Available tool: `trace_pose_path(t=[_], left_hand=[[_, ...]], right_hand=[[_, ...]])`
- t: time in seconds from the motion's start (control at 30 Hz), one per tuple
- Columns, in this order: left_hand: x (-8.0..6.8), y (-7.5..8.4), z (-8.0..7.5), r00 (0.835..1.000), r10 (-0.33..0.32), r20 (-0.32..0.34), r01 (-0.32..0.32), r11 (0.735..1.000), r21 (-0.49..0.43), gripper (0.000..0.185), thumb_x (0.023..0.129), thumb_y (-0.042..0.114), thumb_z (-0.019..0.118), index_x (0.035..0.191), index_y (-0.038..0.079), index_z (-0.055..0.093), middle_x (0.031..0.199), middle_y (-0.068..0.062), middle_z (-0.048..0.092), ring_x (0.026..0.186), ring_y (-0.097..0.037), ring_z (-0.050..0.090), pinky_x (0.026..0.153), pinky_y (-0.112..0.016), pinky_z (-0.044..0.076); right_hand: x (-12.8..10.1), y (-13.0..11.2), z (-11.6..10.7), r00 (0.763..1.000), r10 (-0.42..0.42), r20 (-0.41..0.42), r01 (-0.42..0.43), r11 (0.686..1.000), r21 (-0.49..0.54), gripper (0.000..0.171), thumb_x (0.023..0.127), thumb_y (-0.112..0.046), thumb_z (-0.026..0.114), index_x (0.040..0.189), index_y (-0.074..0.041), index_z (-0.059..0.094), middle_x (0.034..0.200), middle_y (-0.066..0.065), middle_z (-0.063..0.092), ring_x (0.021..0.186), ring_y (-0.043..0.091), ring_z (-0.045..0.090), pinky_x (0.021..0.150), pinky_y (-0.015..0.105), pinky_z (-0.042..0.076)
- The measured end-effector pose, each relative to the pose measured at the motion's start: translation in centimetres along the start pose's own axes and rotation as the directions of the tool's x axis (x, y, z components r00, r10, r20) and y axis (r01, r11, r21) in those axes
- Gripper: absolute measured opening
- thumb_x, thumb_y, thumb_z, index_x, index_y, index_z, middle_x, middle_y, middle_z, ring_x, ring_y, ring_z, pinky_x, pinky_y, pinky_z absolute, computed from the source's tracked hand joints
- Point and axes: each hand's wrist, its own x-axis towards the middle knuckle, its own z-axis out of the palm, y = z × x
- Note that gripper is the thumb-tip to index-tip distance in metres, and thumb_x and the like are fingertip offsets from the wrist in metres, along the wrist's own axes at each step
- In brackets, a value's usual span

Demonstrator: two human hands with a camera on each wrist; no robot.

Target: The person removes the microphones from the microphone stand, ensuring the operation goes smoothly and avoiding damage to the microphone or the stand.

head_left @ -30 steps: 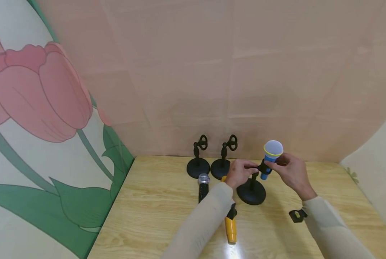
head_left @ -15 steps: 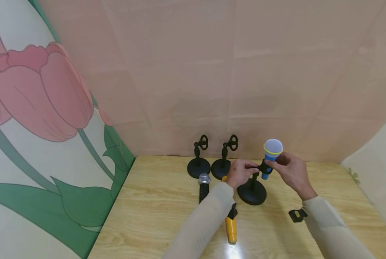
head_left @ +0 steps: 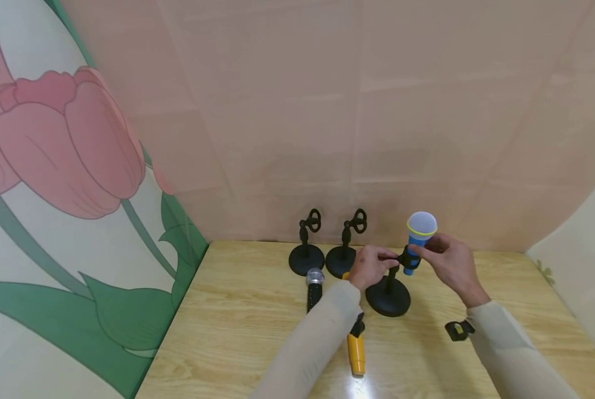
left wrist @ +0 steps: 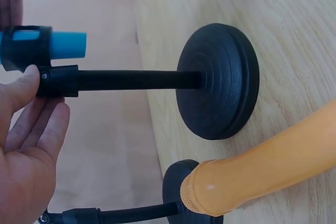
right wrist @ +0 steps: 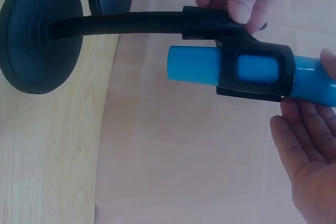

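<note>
1. Head view: since a second ago the blue microphone [head_left: 417,238] has barely shifted, tipping a touch more upright in its clip; both hands stay where they were. It sits on the nearest stand [head_left: 388,293], on the wooden table [head_left: 237,332]. The left hand [head_left: 372,267] pinches the stand's joint; the right hand [head_left: 449,260] curls round the microphone's body.
2. Left wrist view: thumb and fingers [left wrist: 31,85] lightly pinch the stand's collar [left wrist: 56,81]. If that pinch slackens, the stand could likely topple onto the orange microphone [left wrist: 257,169] nearby.
3. Right wrist view: the smooth blue barrel [right wrist: 194,66] sits only partway through the black clip [right wrist: 257,72]; it could slip out.
</note>
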Motion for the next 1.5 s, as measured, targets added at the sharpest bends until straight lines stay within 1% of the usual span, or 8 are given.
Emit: trace_pose_path(t=[0.7, 0.83, 0.93, 0.97, 1.03, 1.13, 1.37, 1.5], left_hand=[[0.5, 0.0, -0.3, 0.998, 0.056, 0.008, -0.057, 0.995, 0.083, 0.011, 0.088, 0.024, 0.078, 0.097, 0.019, 0.082, 0.09, 0.015, 0.073, 0.079, 0.005, 0.06, 0.073, -0.011, 0.047], [0.6, 0.1, -0.3, 0.998, 0.057, 0.006, -0.057, 0.994, 0.088, 0.01, 0.088, 0.025, 0.078, 0.096, 0.019, 0.082, 0.088, 0.015, 0.073, 0.078, 0.005, 0.06, 0.072, -0.011, 0.047], [0.7, 0.0, -0.3, 0.998, 0.065, 0.005, -0.066, 0.993, 0.1, 0.01, 0.088, 0.024, 0.078, 0.095, 0.019, 0.082, 0.087, 0.015, 0.073, 0.077, 0.006, 0.06, 0.071, -0.01, 0.047], [0.7, 0.0, -0.3, 0.998, 0.07, 0.006, -0.07, 0.992, 0.107, 0.009, 0.088, 0.024, 0.078, 0.095, 0.019, 0.082, 0.087, 0.015, 0.073, 0.077, 0.006, 0.06, 0.07, -0.009, 0.046], [0.7, -0.1, -0.4, 0.997, 0.074, 0.012, -0.075, 0.991, 0.107, 0.009, 0.088, 0.023, 0.078, 0.095, 0.019, 0.082, 0.087, 0.015, 0.073, 0.076, 0.006, 0.06, 0.069, -0.009, 0.046], [0.8, -0.1, -0.4, 0.997, 0.08, 0.02, -0.082, 0.99, 0.115, 0.009, 0.088, 0.023, 0.078, 0.095, 0.018, 0.082, 0.087, 0.014, 0.073, 0.076, 0.007, 0.06, 0.07, -0.008, 0.045], [1.1, -0.3, -0.5, 0.995, 0.093, 0.022, -0.095, 0.987, 0.133, 0.008, 0.088, 0.023, 0.079, 0.094, 0.018, 0.082, 0.084, 0.014, 0.073, 0.074, 0.006, 0.06, 0.068, -0.008, 0.044], [1.4, -0.1, -0.5, 0.996, 0.08, 0.028, -0.083, 0.989, 0.125, 0.008, 0.087, 0.023, 0.079, 0.093, 0.018, 0.082, 0.083, 0.014, 0.072, 0.074, 0.005, 0.059, 0.067, -0.009, 0.044]], right_hand=[[1.0, -0.6, -0.9, 0.999, -0.036, 0.002, 0.036, 0.999, 0.031, 0.045, 0.092, -0.031, 0.074, 0.112, 0.009, 0.067, 0.105, 0.03, 0.069, 0.095, 0.048, 0.068, 0.065, 0.009, 0.043], [1.3, -0.9, -1.0, 0.999, -0.036, 0.009, 0.036, 0.999, 0.031, 0.047, 0.093, -0.032, 0.074, 0.114, 0.009, 0.067, 0.108, 0.03, 0.069, 0.098, 0.049, 0.067, 0.071, 0.03, 0.057], [1.4, -1.2, -1.1, 1.0, -0.03, 0.008, 0.03, 0.999, 0.03, 0.047, 0.093, -0.033, 0.073, 0.115, 0.008, 0.066, 0.109, 0.03, 0.068, 0.101, 0.05, 0.065, 0.076, 0.047, 0.058], [1.4, -1.3, -1.2, 1.0, -0.03, 0.005, 0.03, 0.999, 0.032, 0.047, 0.094, -0.033, 0.072, 0.115, 0.008, 0.066, 0.109, 0.03, 0.069, 0.101, 0.05, 0.065, 0.076, 0.045, 0.058], [1.4, -1.5, -1.5, 1.0, -0.026, -0.004, 0.026, 0.999, 0.032, 0.046, 0.094, -0.033, 0.072, 0.116, 0.008, 0.066, 0.108, 0.03, 0.069, 0.1, 0.05, 0.066, 0.073, 0.029, 0.058], [1.5, -1.9, -1.9, 0.999, -0.028, -0.017, 0.028, 0.999, 0.03, 0.045, 0.094, -0.032, 0.071, 0.116, 0.007, 0.066, 0.106, 0.029, 0.07, 0.099, 0.048, 0.066, 0.067, 0.007, 0.045], [1.8, -2.7, -2.6, 0.998, -0.045, -0.034, 0.046, 0.998, 0.036, 0.043, 0.094, -0.03, 0.073, 0.115, 0.007, 0.066, 0.105, 0.03, 0.069, 0.1, 0.049, 0.066, 0.066, 0.003, 0.042], [2.0, -3.2, -3.1, 0.996, -0.057, -0.062, 0.059, 0.998, 0.033, 0.042, 0.092, -0.028, 0.075, 0.115, 0.006, 0.068, 0.104, 0.027, 0.07, 0.091, 0.02, 0.071, 0.068, 0.001, 0.041]])
